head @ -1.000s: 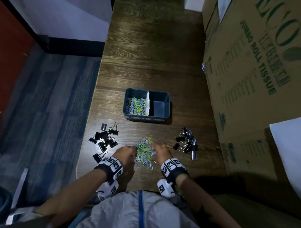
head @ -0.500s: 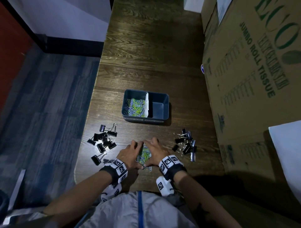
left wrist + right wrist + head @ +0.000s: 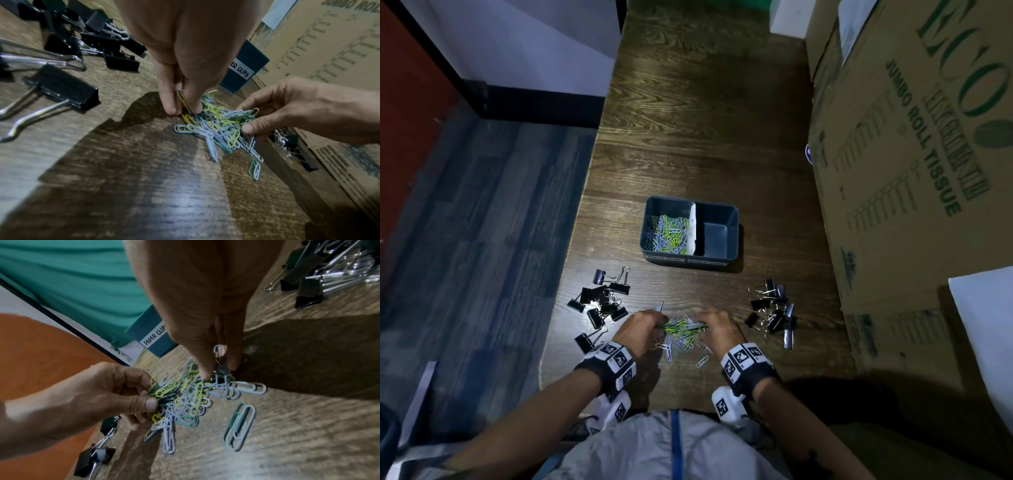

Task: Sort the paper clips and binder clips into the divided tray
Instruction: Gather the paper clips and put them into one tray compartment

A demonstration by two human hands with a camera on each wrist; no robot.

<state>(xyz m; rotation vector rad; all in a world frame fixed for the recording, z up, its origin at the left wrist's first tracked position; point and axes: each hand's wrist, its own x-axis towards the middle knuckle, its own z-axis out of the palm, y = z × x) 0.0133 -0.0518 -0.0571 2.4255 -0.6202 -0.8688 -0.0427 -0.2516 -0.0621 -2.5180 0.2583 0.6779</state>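
Paper clips (image 3: 683, 327) bunched between both hands near table's front edge; left hand (image 3: 640, 329) and right hand (image 3: 720, 329) pinch them.

Storeroom: stacked tissue cartons (image 3: 914, 154)

Paper clips (image 3: 222, 129) on the surface (image 3: 144, 186) are pinched by the left hand (image 3: 185, 48) and right hand (image 3: 287, 110); binder clips (image 3: 68, 42) are seen behind.

Black wristbands (image 3: 606, 368), checkered white tags; pale top (image 3: 661, 448), possibly zipped
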